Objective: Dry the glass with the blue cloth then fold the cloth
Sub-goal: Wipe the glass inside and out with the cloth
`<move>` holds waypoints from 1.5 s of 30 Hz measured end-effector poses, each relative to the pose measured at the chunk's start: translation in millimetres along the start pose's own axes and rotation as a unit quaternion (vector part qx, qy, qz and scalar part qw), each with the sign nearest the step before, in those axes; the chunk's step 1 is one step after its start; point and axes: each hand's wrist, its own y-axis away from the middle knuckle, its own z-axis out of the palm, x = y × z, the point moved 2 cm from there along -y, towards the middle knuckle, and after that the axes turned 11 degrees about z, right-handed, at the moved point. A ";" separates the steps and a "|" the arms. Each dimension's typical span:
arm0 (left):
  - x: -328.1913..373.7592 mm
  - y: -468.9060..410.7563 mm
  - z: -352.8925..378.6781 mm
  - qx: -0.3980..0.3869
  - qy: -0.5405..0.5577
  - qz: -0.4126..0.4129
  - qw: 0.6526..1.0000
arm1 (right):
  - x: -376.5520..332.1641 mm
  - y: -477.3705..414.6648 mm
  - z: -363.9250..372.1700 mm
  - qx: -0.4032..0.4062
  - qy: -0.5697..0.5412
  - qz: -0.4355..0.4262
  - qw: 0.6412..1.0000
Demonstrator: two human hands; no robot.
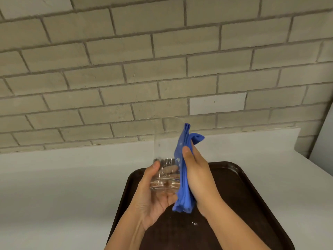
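a person's left hand [153, 204] cups the base of a clear glass [164, 150], thumb on its near side and fingers curled beneath. the glass is held in the air above a dark brown tray [252, 204], rim toward 12 o'clock. at the glass's 3 o'clock, the right hand [200, 175] grips a bunched blue cloth [183, 177], thumb clamped over the fabric, pressing it against the glass wall. the tray sits on a white counter [63, 186]; a grey brick wall [126, 69] rises behind.
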 end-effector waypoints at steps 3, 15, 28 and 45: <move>6.0 -1.9 -0.7 -0.039 -0.038 -0.030 0.998 | 13.0 6.9 -1.5 0.006 -0.062 -0.015 0.998; 26.5 1.4 41.9 0.128 -0.508 0.164 0.836 | 19.1 6.7 -14.8 0.043 -0.361 0.054 0.930; 28.7 10.2 35.4 0.119 -0.320 0.080 0.937 | -10.2 32.8 10.0 0.025 -0.050 -0.137 0.989; 21.0 19.0 21.2 -0.017 0.092 0.028 0.995 | -55.2 -9.9 23.9 -0.071 0.053 -0.158 0.984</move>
